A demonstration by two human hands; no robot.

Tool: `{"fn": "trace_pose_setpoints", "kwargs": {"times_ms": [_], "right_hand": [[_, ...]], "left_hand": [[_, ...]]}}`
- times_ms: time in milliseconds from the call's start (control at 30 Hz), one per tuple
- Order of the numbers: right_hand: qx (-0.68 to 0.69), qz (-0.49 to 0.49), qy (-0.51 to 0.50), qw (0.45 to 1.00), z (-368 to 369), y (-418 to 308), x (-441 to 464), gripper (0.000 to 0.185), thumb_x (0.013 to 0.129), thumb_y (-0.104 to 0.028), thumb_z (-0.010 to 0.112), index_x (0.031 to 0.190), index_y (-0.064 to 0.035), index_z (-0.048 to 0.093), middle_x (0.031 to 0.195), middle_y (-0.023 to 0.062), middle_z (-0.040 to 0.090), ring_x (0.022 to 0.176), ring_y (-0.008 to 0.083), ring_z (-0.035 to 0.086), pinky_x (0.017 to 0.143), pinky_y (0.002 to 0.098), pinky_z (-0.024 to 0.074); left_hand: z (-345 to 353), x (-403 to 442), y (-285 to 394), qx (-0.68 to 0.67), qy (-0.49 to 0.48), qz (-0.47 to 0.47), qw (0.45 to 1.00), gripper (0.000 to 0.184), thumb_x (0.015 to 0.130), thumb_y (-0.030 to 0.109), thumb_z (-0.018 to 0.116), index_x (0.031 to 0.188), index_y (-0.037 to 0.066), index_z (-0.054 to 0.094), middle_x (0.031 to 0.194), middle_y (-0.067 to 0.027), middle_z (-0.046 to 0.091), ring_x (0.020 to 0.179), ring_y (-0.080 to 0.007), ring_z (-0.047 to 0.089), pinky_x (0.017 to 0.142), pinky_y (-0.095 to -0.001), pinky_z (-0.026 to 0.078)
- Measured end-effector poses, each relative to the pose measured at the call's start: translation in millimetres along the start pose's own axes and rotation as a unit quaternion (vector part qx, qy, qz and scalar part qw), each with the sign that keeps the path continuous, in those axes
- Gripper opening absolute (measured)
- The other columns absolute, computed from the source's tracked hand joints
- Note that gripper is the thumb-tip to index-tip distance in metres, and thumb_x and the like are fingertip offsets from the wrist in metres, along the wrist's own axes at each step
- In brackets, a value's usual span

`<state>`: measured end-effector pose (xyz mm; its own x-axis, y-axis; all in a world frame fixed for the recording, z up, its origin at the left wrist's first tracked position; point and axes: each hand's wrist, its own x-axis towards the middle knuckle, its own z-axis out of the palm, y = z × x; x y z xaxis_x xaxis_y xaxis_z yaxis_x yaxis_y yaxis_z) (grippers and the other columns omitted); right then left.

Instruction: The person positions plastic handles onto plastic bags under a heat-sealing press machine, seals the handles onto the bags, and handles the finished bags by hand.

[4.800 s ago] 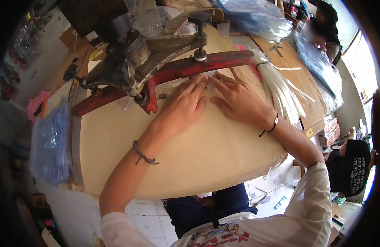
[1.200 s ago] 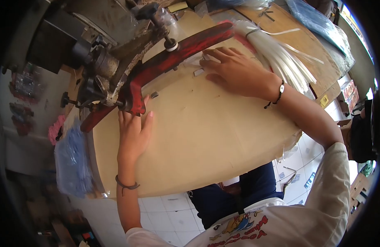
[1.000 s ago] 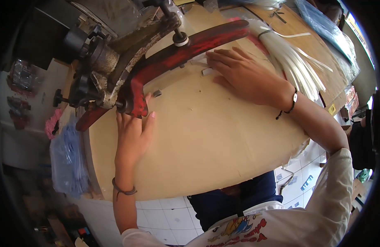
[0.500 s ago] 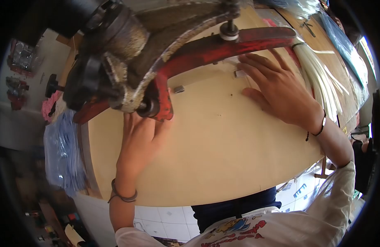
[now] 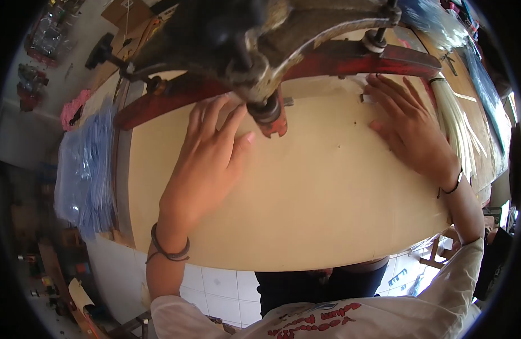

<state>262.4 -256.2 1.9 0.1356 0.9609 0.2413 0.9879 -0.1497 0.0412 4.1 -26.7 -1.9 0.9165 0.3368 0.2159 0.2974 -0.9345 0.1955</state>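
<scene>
Below the front of a cast metal machine head [image 5: 255, 34] with a long red bar [image 5: 351, 59], both my hands rest on a tan board-like tabletop [image 5: 294, 209]. My left hand [image 5: 207, 152] lies with fingers stretched forward, just left of a red notched bracket [image 5: 277, 125]; its fingertips reach the bar's lower edge. Flat and spread, my right hand [image 5: 410, 124] has its fingertips under the bar's right end, beside a small metal piece [image 5: 367, 98]. Some thin clear film seems to lie under the bar, but its outline is hard to make out.
A stack of bluish clear plastic sheets [image 5: 85, 175] hangs at the table's left edge. On the right lie a bundle of whitish strips [image 5: 461, 124] and more clear plastic [image 5: 435, 28]. A black knob [image 5: 99, 52] sticks out at the machine's left.
My view has shifted, so the machine appears farther right. My left hand has slid forward and left from beneath the bracket, showing its fingers. My right hand has stayed about in place.
</scene>
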Motion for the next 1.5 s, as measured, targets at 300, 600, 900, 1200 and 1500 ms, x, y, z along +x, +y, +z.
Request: {"fn": "trace_pose_setpoints", "kwargs": {"times_ms": [300,600,900,1200,1500], "right_hand": [[0.019,0.019,-0.023,0.999,-3.9,-2.6,3.0,0.053,0.101,-0.028,0.056,0.142,0.0038,0.048,0.149,0.0226,0.049,0.143,0.0386,0.04,0.122,0.0527,0.0233],[0.03,0.032,-0.042,0.998,-6.6,-4.4,3.9,0.055,0.101,-0.028,0.055,0.144,0.0039,0.046,0.148,0.0255,0.048,0.143,0.0411,0.038,0.122,0.0518,0.024],[0.08,0.053,-0.071,0.993,-10.5,-5.3,1.6,0.057,0.1,-0.022,0.054,0.15,0.0024,0.04,0.15,0.0291,0.043,0.145,0.0461,0.034,0.121,0.0505,0.0265],[0.086,0.044,-0.02,0.995,-3.2,-3.4,-2.7,0.052,0.101,-0.028,0.056,0.142,0.004,0.048,0.146,0.0262,0.048,0.143,0.0428,0.037,0.119,0.0487,0.0302],[0.086,-0.01,0.079,0.993,9.4,1.5,-9.0,0.047,0.101,-0.027,0.055,0.134,0.0062,0.054,0.137,0.024,0.056,0.134,0.0382,0.048,0.116,0.0457,0.0359]], "left_hand": [[-6.4,-3.5,-6.6,-0.027,-0.054,-0.033,0.998,0.045,0.102,0.018,0.054,0.145,0.007,0.049,0.144,-0.0309,0.04,0.133,-0.049,0.044,0.112,-0.0517,0.039],[-12.4,-6.0,-10.6,-0.034,-0.043,-0.04,0.998,0.046,0.1,0.018,0.056,0.138,-0.007,0.047,0.14,-0.0246,0.049,0.13,-0.0413,0.05,0.11,-0.046,0.044],[-14.5,-7.3,-8.9,-0.044,-0.056,-0.031,0.997,0.051,0.1,0.019,0.055,0.142,-0.009,0.042,0.138,-0.0262,0.049,0.127,-0.0433,0.052,0.107,-0.0466,0.046],[-17.8,-10.7,-9.3,-0.072,-0.115,-0.049,0.99,0.056,0.104,0.02,0.049,0.148,-0.01,0.034,0.155,-0.0268,0.034,0.14,-0.0448,0.039,0.116,-0.044,0.034],[-6.7,-7.1,-23.8,-0.061,-0.205,-0.071,0.974,0.078,0.107,0.046,0.036,0.159,-0.005,0.008,0.168,-0.0231,0.001,0.156,-0.0362,0.005,0.126,-0.0477,0.012]]}}
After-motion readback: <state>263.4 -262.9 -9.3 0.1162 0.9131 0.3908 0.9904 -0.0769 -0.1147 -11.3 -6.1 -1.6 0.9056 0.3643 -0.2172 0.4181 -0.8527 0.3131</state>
